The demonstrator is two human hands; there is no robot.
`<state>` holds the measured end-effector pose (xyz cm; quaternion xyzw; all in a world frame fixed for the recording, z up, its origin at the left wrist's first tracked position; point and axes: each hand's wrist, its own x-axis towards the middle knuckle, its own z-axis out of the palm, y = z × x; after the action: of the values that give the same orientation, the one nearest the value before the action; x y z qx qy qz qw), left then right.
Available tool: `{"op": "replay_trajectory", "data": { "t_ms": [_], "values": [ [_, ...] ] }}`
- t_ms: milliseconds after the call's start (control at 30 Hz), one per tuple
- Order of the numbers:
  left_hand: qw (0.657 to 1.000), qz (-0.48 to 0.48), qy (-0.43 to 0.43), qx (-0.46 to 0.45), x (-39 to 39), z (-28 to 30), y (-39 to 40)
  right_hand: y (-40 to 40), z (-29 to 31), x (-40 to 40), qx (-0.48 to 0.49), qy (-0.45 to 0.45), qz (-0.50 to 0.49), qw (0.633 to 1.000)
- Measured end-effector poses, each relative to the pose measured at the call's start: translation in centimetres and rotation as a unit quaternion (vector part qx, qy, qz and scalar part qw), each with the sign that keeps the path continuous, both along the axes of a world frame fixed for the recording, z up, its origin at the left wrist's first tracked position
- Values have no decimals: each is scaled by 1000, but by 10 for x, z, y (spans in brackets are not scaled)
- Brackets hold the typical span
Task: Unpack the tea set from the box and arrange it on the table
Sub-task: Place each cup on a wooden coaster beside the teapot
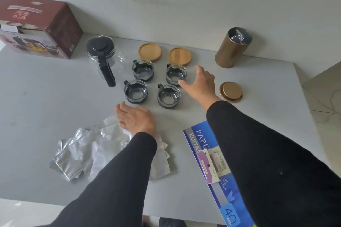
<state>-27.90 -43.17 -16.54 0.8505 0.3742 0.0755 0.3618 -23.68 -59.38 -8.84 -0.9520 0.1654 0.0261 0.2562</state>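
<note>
— Grey tabletop (46,108) first: our left hand (135,119) rests flat on crinkled silver foil packets (88,151), likely pinning them.

— At one o'clock our right hand (200,84) spreads wide, empty, beside four glass cups with black holders (153,82); the black-lidded glass teapot (103,57) stands at eleven, the maroon cardboard box (40,26) beyond.

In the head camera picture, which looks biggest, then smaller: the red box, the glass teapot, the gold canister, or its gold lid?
1. Red box
2. Glass teapot
3. Gold canister, a close call with the teapot
4. Gold lid

The box sits farthest away yet looks biggest.

Four glass cups (155,83) (two rows) sit between teapot (103,59) and right hand (201,84).
</note>
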Motion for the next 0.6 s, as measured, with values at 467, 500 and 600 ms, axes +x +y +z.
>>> {"op": "replay_trajectory", "data": {
  "t_ms": [467,500,600],
  "values": [
    [992,30,60,102,3,-35,-7,22,-29,60,63,42,22,997],
    [992,32,60,105,3,-35,-7,23,-32,61,66,44,18,997],
    [991,37,68,108,3,-36,-7,24,-38,64,75,43,12,996]
  ]
}}
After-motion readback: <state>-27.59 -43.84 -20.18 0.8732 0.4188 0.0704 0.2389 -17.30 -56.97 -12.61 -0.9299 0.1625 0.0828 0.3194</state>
